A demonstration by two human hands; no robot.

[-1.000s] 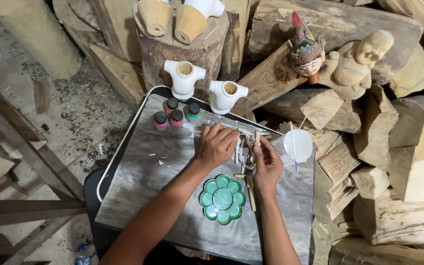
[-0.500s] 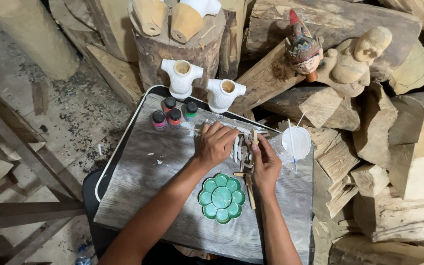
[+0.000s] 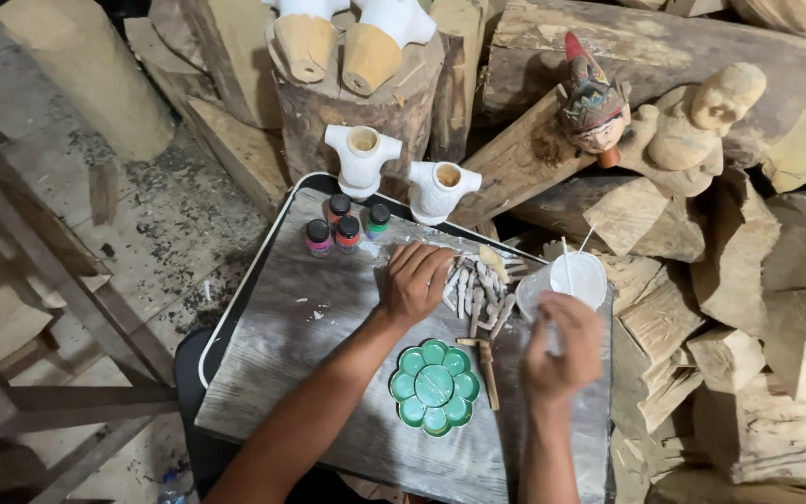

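Brushes (image 3: 478, 289) lie in a loose bundle on the grey wooden surface (image 3: 300, 345), between the two hands, just below the two white-painted torso carvings (image 3: 362, 159) that stand at the far edge. In the head view, the left hand (image 3: 414, 280) rests on the near end of that bundle, its fingers curled down and close together over the handles, though whether it pinches one brush or merely presses on several I cannot tell. The right hand (image 3: 563, 350) is raised beside a white cup (image 3: 573, 278) at the right edge of the surface; its fingers look pressed together around something thin, probably a brush or stick, but motion blur hides it. A green flower-shaped palette (image 3: 435, 386) sits near the front, and its wells look clean, with no colour in them. Four small paint jars (image 3: 345, 226) stand capped in a cluster at the back left. Judging by this, the work is at an early stage: the carvings have their white coat, the tools are laid out, yet no paint is poured and no colour is on the torsos. A painted puppet head (image 3: 591, 98) and a bare wooden figure (image 3: 692, 131) rest on the logs behind.
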